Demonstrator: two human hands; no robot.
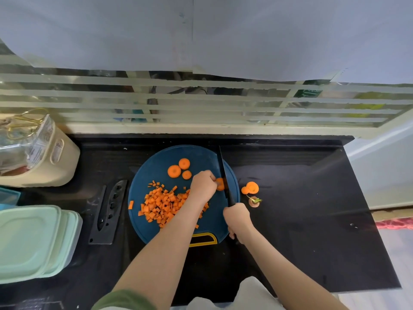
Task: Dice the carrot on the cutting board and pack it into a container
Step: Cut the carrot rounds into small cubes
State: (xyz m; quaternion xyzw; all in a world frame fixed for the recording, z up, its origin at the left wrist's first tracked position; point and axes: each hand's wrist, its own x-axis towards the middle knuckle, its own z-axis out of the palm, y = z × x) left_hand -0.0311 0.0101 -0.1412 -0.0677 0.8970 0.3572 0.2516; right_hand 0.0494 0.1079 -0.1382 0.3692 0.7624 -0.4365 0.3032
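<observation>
A carrot piece [220, 184] is held on the blue cutting board [156, 157] by the curled left hand [202, 186], touching the black knife [224, 175] gripped by the right hand [237, 217]. Diced carrot [162, 204] is heaped beside the left wrist, 3 rounds [180, 170] beyond it.

We noted a black surface [301, 220], glossy, with faint scuffs and specks. A black knife sheath [109, 211] lay flat on it left of centre, perforated with a row of holes, its narrow end pointing away from the viewer. At the far left stood a cream bin [55, 166] with a slot handle; clear plastic packaging [29, 144] filled it, and gold scissors [26, 121] rested on top. Behind the surface we recorded a reflective panel crossed by horizontal tape strips [201, 104], with a pale paper sheet [201, 30] above. A white cloth [250, 294] showed at the near edge and pink-red fabric [395, 224] at far right.
</observation>
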